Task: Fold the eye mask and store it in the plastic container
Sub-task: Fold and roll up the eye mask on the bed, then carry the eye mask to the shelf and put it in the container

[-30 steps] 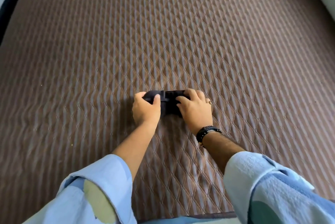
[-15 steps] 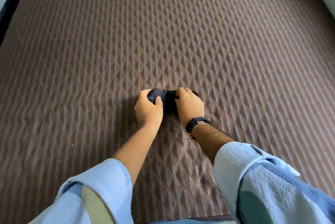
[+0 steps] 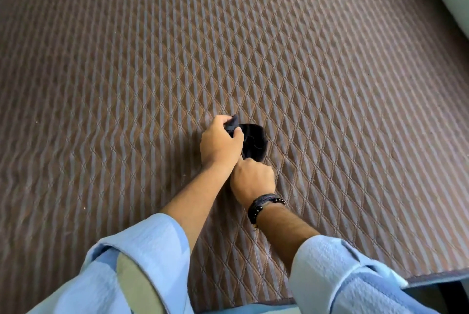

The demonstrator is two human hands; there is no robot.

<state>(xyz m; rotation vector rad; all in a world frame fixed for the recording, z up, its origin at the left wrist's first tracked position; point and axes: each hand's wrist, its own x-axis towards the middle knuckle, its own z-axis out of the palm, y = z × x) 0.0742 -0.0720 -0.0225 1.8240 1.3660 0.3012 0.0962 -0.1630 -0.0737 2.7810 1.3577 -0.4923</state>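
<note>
Both hands, left hand [image 3: 220, 142] and right hand [image 3: 252, 179], clamp the eye mask [image 3: 255, 141] mid-mattress [image 3: 330, 85], edges far.

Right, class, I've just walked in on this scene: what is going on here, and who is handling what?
A person is working a black eye mask with both bare hands over a quilted brown surface. The left hand pinches one end of the mask, while the right hand, nearer the person, grips its lower end. The mask looks bunched, part-way through folding. No plastic container is in view, so storing it is not yet done.
</note>
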